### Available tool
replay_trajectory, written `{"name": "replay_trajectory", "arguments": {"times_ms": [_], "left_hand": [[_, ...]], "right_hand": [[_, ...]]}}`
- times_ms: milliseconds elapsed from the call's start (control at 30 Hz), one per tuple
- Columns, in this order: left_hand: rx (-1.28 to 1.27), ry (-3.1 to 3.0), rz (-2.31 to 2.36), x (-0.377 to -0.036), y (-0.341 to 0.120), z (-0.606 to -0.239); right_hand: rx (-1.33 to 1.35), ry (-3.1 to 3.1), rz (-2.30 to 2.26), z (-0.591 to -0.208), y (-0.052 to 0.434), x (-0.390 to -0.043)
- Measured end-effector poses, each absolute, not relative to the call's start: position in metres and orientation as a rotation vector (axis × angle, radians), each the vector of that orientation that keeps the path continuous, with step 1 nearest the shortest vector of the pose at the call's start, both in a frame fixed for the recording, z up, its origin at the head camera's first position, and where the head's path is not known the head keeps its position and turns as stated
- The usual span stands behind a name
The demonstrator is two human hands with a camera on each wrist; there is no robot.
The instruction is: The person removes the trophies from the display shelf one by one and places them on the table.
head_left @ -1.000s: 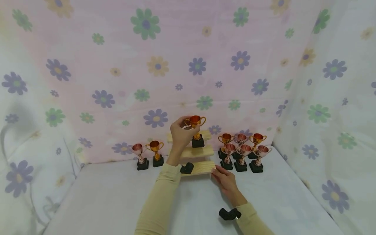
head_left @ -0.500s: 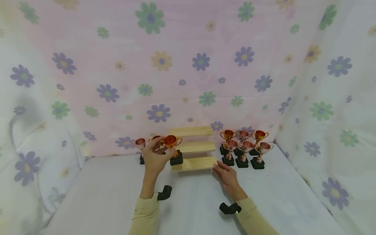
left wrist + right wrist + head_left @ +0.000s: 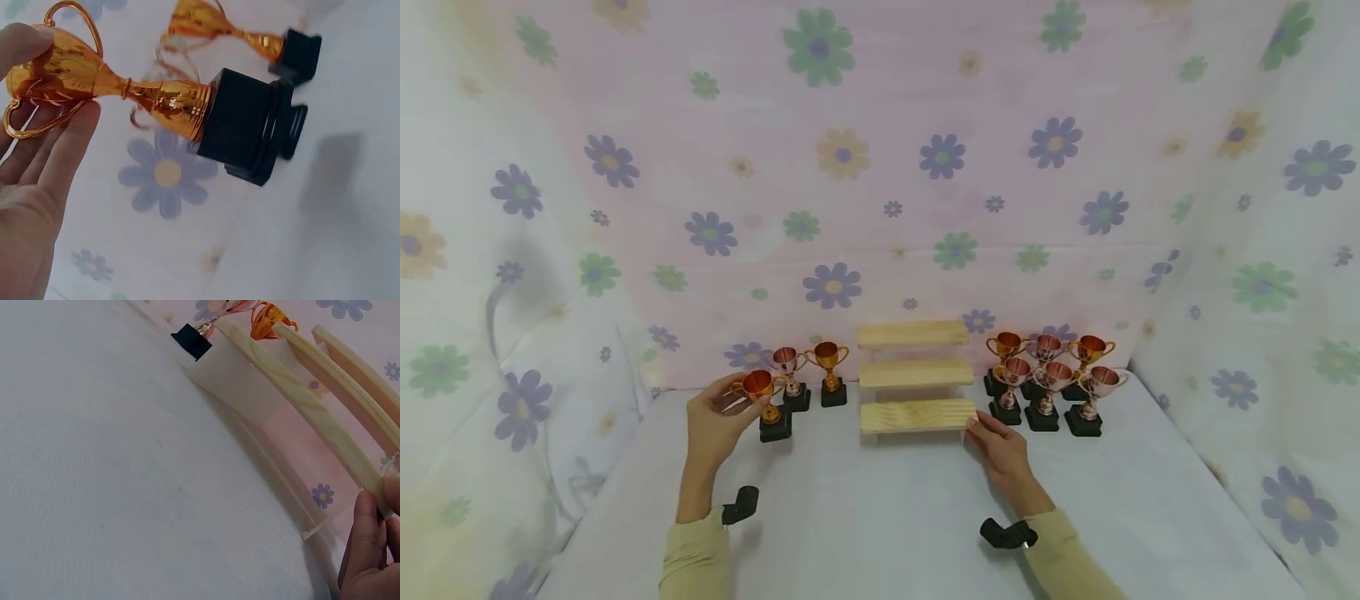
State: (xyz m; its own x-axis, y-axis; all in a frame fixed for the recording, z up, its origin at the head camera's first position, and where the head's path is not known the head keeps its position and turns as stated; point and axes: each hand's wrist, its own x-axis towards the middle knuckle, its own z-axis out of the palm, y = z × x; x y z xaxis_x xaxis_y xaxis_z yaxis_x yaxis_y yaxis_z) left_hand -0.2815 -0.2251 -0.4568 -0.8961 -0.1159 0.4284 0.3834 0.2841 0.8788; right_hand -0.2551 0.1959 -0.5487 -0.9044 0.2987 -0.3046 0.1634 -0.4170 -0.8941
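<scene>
The right hand [image 3: 369, 556] is cut off by the right wrist view's lower corner.

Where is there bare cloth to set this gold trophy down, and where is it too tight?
Bare cloth runs across the front, between the left hand holding the gold trophy and the right hand at the wooden steps. The steps' three shelves are bare too. It is crowded among the six trophies right of the steps, and beside the two trophies on their left.

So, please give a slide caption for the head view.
Left hand holds a gold trophy beside wooden steps.
</scene>
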Motion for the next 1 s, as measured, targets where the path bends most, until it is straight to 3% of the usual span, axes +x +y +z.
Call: {"name": "replay_trajectory", "arguments": {"times_ms": [533,1000], "left_hand": [[-0.186,-2.414,-1.693,-0.344,-0.276,-0.487],[-0.212,-2.449,-1.79,-0.364,-0.28,-0.482]], "right_hand": [[-0.62,-1.646,2.5,-0.55,0.2,-0.254],[-0.626,-1.668,2.476,-0.549,0.199,-0.253]]}}
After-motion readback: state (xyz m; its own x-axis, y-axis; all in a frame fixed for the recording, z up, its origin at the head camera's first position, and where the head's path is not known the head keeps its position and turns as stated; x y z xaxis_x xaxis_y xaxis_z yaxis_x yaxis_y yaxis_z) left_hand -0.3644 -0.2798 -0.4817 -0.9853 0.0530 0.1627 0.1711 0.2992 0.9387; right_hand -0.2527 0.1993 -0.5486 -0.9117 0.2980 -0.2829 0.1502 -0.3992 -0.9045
